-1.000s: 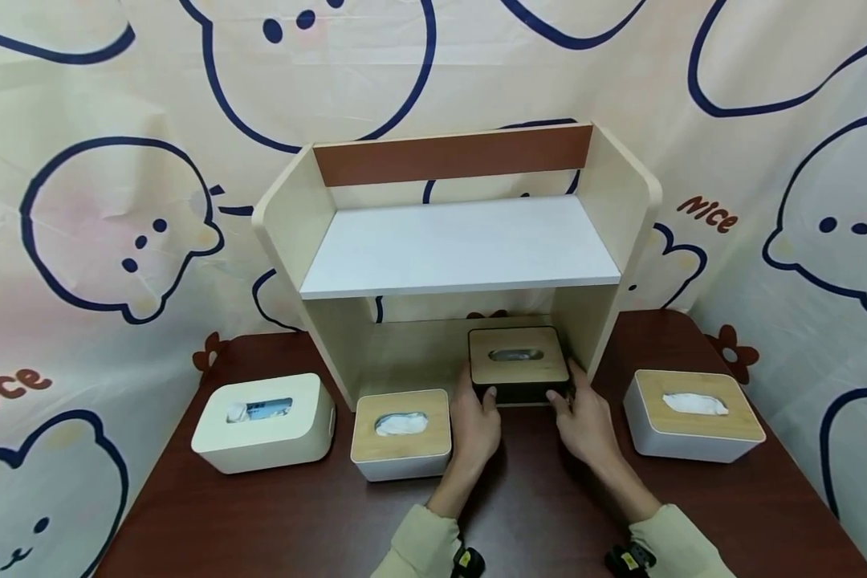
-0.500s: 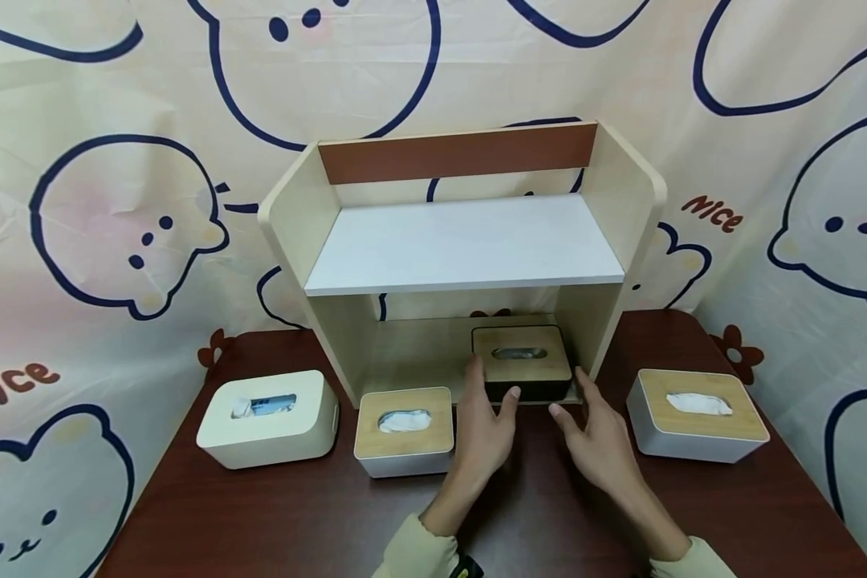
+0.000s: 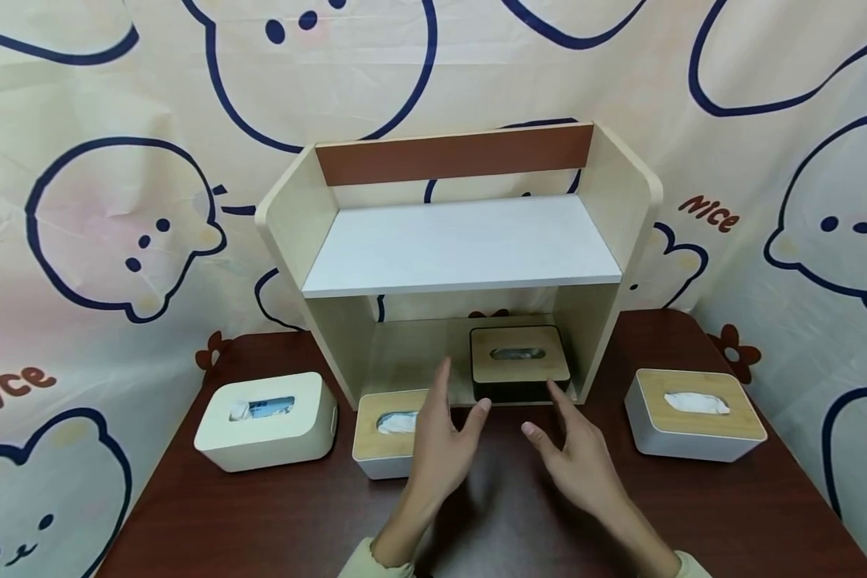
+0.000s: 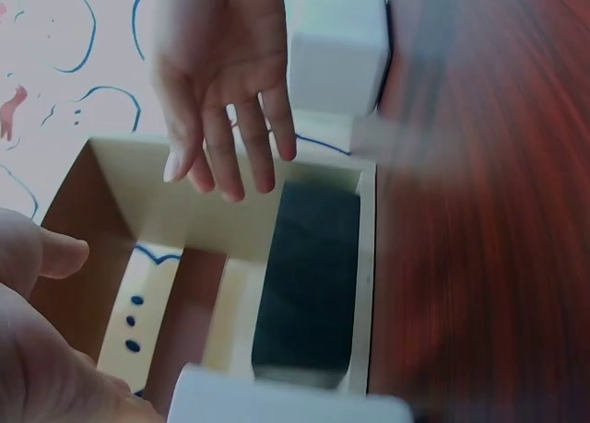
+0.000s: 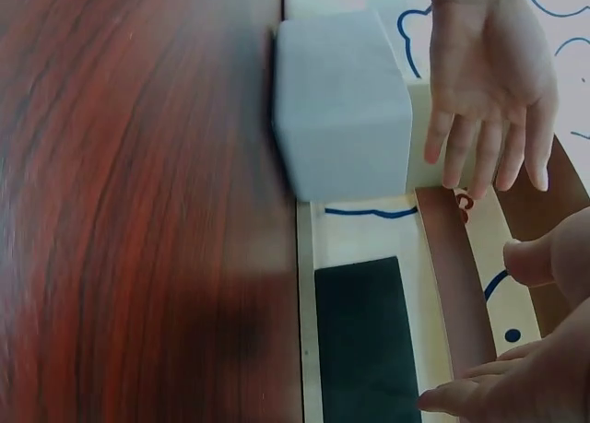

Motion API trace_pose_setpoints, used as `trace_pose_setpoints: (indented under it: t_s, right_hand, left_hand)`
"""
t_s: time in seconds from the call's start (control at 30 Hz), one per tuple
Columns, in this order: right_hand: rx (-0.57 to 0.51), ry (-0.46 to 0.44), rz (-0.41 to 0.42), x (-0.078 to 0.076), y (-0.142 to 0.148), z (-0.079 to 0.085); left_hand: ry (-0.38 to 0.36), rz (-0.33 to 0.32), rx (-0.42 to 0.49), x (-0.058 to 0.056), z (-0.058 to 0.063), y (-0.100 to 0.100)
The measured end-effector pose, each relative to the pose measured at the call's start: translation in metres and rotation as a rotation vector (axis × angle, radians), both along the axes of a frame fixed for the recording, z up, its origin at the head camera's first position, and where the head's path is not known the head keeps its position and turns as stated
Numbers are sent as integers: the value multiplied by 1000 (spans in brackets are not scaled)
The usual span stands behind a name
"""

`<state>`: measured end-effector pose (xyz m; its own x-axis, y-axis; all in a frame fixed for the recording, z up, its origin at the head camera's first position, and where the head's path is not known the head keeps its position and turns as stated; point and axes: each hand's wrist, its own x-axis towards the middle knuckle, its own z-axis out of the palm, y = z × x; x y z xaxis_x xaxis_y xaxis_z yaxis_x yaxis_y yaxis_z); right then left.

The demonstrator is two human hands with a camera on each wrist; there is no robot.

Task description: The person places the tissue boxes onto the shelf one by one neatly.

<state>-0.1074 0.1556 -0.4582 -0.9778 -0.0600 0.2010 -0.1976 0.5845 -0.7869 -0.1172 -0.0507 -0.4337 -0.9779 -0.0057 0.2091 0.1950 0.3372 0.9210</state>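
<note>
A black tissue box with a wood-coloured lid stands on the lower level of a small cream shelf, near its right side wall. Just in front of it my left hand is held with straight fingers, overlapping a smaller white tissue box with a wooden lid in the head view. My right hand has its fingers extended too, the index fingertip near the black box's front right corner. Neither hand holds anything. In the left wrist view the palm of the right hand faces the camera beside the black box.
An all-white tissue box stands at the left of the dark brown table. Another white one with a wooden lid is at the right. A white upper board spans the shelf; a cartoon-printed curtain hangs behind.
Both hands have let go of the black tissue box's sides and drawn back toward the front, the left also moving left. The black box stays on the lower shelf level.
</note>
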Motion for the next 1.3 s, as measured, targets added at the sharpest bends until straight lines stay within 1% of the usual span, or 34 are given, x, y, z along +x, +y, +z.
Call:
trace_pose_setpoints:
  t_s: [0.27,0.47,0.73,0.9,1.03,1.17,1.3]
  right_hand:
    - [-19,-14,49,4,-20,0]
    - [-42,-54,85,3,-38,-5]
    - [-82,-106,141,3,-63,-15]
    - [-95,-130,165,4,-72,-18]
    - [-89,-128,181,3,-78,-19]
    - [-84,-116,189,1,-83,-22]
    - [-83,-133,198,-2,-87,-25]
  left_hand:
    - [3,59,-43,11,2,-37]
    - [40,111,-115,17,-1,-61]
    - [-13,156,-192,25,-8,-90]
    - [-26,168,-215,30,-14,-102]
    - [-51,167,-222,32,-17,-110]
    - [-78,144,-219,34,-20,-117]
    - [-120,120,-218,35,-24,-123]
